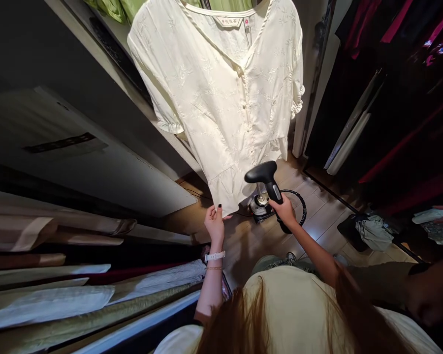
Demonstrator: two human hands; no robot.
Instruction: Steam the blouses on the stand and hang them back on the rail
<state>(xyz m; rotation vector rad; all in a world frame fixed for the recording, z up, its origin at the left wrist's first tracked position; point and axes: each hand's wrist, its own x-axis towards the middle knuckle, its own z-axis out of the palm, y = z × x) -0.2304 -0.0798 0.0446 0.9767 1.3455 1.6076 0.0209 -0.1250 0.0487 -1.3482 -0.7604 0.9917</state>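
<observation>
A cream short-sleeved blouse (206, 93) with a V-neck, a row of small buttons and ruffled cuffs hangs in front of me. My left hand (214, 223) pinches its lower left hem between thumb and fingers. In my right hand (285, 210) is a black garment steamer head (262, 173), its handle wrapped by my fingers. The steamer head is close to the blouse's lower edge; whether it touches the cloth I cannot tell. Behind it, on the floor, stands the steamer base (261, 209), partly hidden, with a black ribbed hose (302, 201) curving beside it.
Garments (59, 290) hang in a row at the lower left, and dark clothes (402, 98) hang on the right. A pale panel (133, 167) stands at the left. On the wooden floor (321, 216) at the right lies a grey cloth bundle (374, 231). Another person's arm shows at the right edge.
</observation>
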